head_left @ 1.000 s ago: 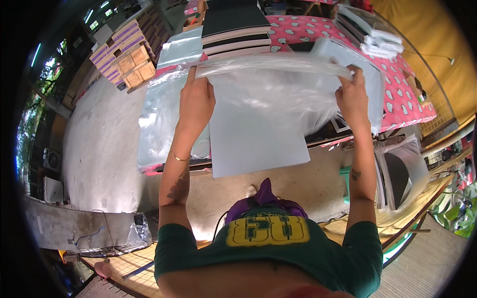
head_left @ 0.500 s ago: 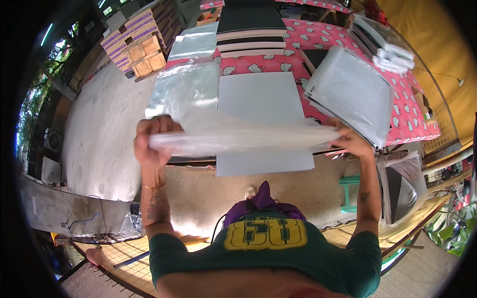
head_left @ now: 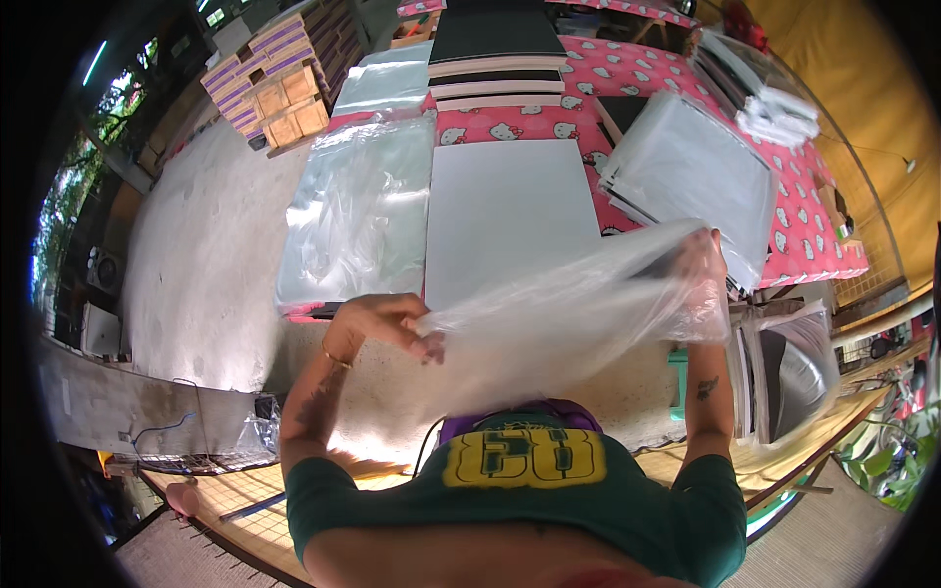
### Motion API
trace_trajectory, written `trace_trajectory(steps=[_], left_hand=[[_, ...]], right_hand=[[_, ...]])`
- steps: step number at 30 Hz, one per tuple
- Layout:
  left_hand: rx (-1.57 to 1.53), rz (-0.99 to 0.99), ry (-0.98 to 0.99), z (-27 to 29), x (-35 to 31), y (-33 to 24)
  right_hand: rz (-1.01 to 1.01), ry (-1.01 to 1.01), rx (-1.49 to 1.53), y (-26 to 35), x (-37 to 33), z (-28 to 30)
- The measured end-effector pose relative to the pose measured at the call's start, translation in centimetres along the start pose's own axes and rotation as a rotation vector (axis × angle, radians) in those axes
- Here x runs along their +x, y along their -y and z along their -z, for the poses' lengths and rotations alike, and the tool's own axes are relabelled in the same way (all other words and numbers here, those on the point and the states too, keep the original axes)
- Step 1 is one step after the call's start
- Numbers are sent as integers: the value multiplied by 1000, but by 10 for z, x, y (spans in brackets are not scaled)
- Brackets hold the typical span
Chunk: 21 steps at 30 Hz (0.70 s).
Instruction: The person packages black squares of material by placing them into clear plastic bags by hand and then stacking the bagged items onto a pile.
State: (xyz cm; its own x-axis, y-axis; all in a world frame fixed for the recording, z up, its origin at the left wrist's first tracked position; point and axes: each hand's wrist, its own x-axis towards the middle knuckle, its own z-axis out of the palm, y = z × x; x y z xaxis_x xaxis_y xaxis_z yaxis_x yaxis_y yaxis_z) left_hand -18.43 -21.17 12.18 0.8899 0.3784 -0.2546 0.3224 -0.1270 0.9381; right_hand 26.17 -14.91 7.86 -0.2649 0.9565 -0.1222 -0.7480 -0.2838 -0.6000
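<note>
A clear plastic bag [head_left: 559, 314], blurred by motion, stretches slantwise between my hands, in front of my body. At its left corner, my left hand [head_left: 387, 321] has curled fingers closed on the film. The film covers much of my right hand [head_left: 701, 265], which grips the bag's raised right end; its fingers show only partly. Just beyond the bag lies a white board or sheet stack [head_left: 510, 206], its near part hidden by the film. To its left is a pile of clear plastic bags [head_left: 358, 216]. Bagged flat boards [head_left: 691, 181] lie at an angle on the right.
A pink patterned cloth covers the table [head_left: 814, 240]. Black-and-white boards [head_left: 497, 59] are stacked at the back, with more wrapped boards [head_left: 760, 93] at far right. Wrapped boards [head_left: 784, 372] stand beside a green stool [head_left: 676, 382]. Cartons [head_left: 284, 88] rise at back left.
The bag was stretched level across the white board; now it is slanted and spread wider, nearer my body. My left hand moved right and toward me; my right hand rose slightly.
</note>
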Motion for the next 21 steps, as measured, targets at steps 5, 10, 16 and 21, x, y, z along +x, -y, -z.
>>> trace_trajectory(steps=[5, 10, 16, 21], left_hand=[[-925, -387, -739, -23, -1, 30], [-453, 75, -543, -52, -17, 75], [-853, 35, -1242, -107, 4, 144], [101, 429, -1387, -139, 54, 184]], right_hand=[[-353, 788, -1039, -18, 7, 148], [-364, 72, 1, -41, -32, 113], [-447, -146, -950, -109, -46, 133], [376, -395, -1620, -160, -43, 122]])
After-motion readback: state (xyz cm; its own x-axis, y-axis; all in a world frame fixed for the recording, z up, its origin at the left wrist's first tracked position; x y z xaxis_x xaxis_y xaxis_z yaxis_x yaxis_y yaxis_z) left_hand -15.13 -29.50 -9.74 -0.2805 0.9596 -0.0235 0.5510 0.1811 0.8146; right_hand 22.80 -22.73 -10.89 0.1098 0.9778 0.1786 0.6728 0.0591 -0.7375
